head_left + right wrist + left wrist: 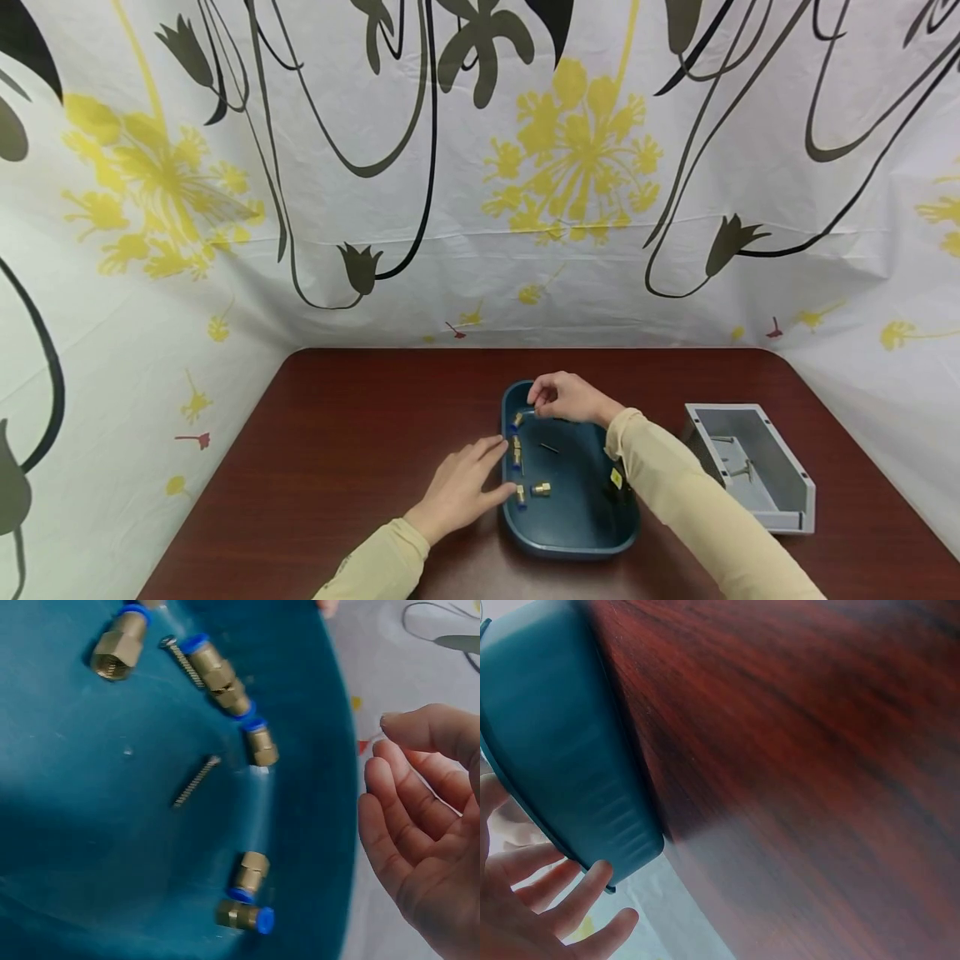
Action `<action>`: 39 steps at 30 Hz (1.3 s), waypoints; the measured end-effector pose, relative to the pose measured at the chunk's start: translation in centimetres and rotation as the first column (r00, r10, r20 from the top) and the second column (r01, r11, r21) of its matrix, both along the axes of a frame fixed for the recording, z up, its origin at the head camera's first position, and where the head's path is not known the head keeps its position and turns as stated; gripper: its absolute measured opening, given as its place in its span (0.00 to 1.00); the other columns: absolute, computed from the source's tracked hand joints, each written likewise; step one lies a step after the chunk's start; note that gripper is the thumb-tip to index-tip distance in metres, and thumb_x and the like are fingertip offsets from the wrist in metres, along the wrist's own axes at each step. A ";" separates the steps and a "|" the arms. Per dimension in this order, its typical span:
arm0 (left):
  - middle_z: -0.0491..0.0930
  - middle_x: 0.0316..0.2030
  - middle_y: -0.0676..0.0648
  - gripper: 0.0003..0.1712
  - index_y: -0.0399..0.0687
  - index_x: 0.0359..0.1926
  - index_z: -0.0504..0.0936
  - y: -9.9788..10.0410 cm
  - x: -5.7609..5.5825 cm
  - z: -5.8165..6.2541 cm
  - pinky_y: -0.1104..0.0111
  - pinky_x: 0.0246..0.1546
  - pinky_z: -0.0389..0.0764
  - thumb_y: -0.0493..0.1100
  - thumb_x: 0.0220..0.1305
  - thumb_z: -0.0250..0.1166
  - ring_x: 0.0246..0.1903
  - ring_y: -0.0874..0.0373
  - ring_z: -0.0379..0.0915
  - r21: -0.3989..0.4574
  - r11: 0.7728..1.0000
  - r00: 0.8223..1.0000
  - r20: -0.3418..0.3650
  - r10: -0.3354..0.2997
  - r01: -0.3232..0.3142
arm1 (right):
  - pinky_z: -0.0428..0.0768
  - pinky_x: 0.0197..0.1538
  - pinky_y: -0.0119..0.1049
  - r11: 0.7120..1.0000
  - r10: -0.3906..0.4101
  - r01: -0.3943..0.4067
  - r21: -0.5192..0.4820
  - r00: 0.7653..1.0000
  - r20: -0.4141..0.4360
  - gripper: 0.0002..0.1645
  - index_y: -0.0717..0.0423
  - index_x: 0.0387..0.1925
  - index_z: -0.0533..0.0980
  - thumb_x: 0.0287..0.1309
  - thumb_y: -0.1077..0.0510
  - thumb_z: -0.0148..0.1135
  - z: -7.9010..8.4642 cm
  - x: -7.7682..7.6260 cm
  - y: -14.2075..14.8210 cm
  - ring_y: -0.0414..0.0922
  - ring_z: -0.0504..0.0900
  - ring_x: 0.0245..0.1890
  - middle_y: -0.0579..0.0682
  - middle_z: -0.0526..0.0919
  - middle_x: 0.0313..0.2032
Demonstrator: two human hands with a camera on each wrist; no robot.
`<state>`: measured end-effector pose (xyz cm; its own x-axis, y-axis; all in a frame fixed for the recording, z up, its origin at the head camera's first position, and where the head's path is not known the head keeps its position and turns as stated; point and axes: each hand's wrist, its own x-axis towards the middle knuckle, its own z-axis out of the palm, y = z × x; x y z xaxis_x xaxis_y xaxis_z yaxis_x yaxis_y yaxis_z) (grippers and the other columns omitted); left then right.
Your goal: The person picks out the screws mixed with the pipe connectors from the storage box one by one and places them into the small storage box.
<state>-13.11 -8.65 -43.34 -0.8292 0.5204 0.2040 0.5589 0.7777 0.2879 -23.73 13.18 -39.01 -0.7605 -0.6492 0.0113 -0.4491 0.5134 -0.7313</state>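
A dark teal plastic tray [570,533] holds several brass push-in fittings [541,489] with blue collars, mostly along its left side. Screws lie among them, one screw [196,781] on the tray floor. My left hand [461,487] has its fingers spread at the tray's left rim, and in the left wrist view its fingertips [600,871] touch that rim. Over the far end of the tray is my right hand [573,398], fingers loosely bent and thumb near the index finger. Nothing shows between them in the right wrist view.
To the right of the tray, a grey open box [806,492] has several screws [738,468] inside. A small yellow label [617,478] shows near the right sleeve. The dark red wooden table [360,433] meets a flower-patterned curtain [465,208] at the back.
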 end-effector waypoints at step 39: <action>0.64 0.57 0.47 0.35 0.44 0.60 0.66 0.0 -0.1 -0.2 0.59 0.44 0.70 0.60 0.58 0.54 0.51 0.55 0.65 0.017 1.000 1.000 0.014 -0.002 0.002 | 0.70 0.27 0.34 0.969 -0.208 0.188 0.161 0.971 0.120 0.07 0.58 0.25 0.75 0.41 0.68 0.64 -5.9 0.3 -0.6 0.42 0.71 0.22 0.46 0.73 0.21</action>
<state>-13.19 -8.64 -43.52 -0.8309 0.5189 0.2007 0.5563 0.7715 0.3087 -23.44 12.62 -44.90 -0.8617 -0.4725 -0.1849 -0.2300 0.6886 -0.6877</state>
